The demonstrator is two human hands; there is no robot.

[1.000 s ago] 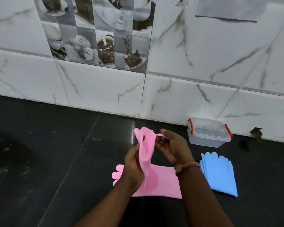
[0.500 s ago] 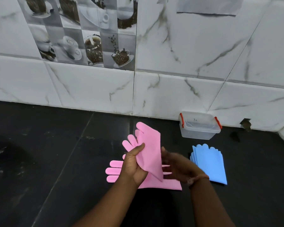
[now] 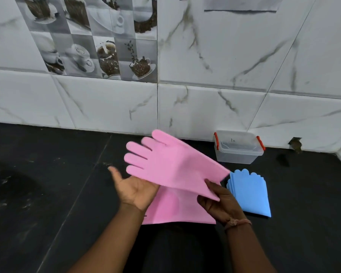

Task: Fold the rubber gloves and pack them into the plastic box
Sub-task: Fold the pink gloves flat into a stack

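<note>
A pink rubber glove point(image 3: 171, 164) is held flat in the air above the black counter, its fingers pointing up and to the left. My right hand point(image 3: 219, 201) pinches its cuff end. My left hand point(image 3: 134, 190) lies palm up beneath the glove's palm, fingers hidden under it. A second pink glove point(image 3: 177, 209) lies flat on the counter under both hands. Folded blue gloves point(image 3: 250, 192) lie to the right. The clear plastic box point(image 3: 238, 148) with red latches stands lidded against the wall.
The black stone counter point(image 3: 47, 194) stretches left, dusty in places. A white marble-tile wall point(image 3: 205, 107) backs it, and a side wall begins at the far right. A small dark object point(image 3: 295, 143) sits at the wall's foot right of the box.
The held pink glove has been spread out flat from a bunched, upright fold. My left hand let go and opened under it; my right hand took its cuff end.
</note>
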